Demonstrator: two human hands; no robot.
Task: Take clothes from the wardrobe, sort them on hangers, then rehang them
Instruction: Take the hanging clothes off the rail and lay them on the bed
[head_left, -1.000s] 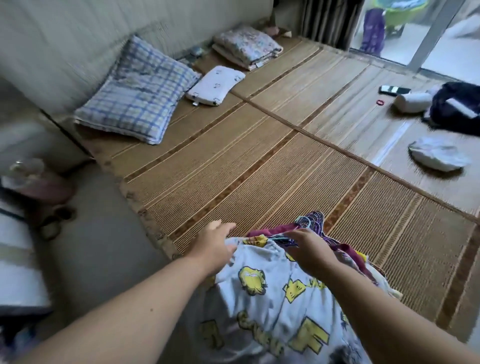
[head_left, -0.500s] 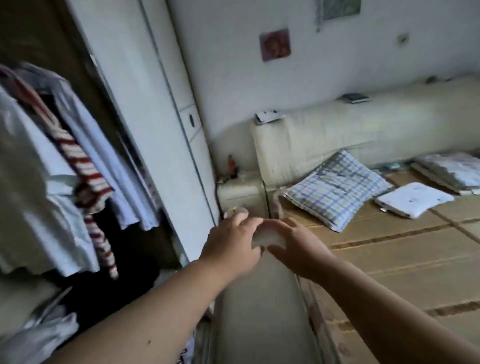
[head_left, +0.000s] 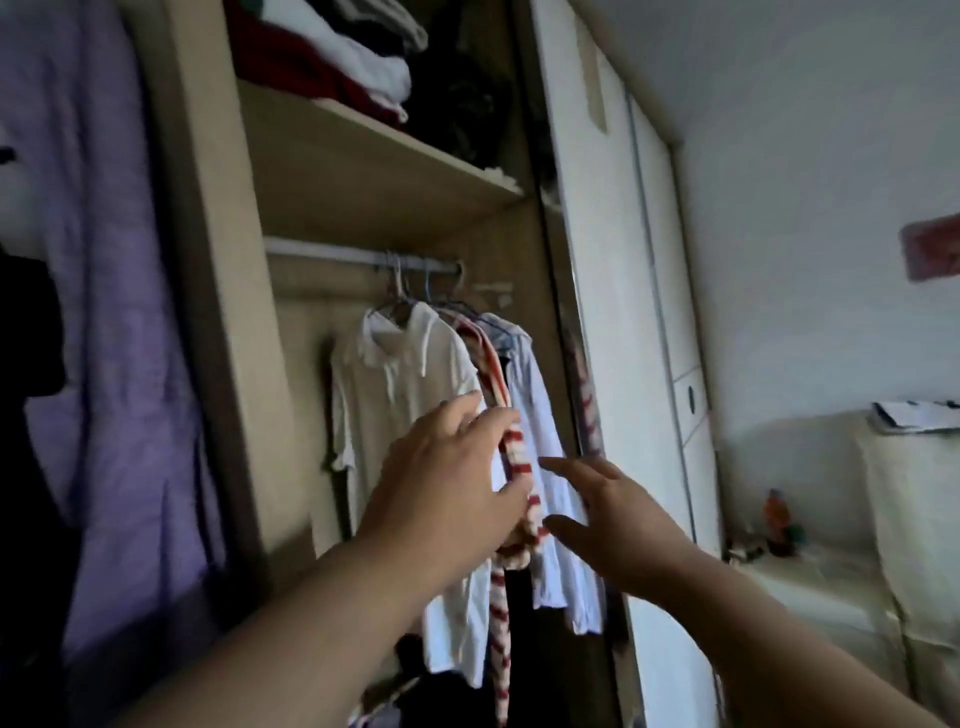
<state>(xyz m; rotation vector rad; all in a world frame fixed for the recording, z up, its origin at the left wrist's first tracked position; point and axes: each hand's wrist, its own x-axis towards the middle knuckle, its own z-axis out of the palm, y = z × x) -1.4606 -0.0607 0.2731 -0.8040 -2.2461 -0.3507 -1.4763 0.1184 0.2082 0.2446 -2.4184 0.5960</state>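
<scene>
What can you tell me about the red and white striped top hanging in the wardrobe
The red and white striped top hangs from the rail, squeezed between a white collared shirt and a pale blue shirt. It looks like soft fabric with horizontal bands, seen edge on, with a narrow striped length trailing low. The left hand is at its side, fingers curled onto the fabric; the right hand reaches in open, apparently not touching it. Its hanger is hard to pick out.

wardrobe shelf (head_left: 374, 171) with folded red and white clothes (head_left: 332, 67) on top
</scene>
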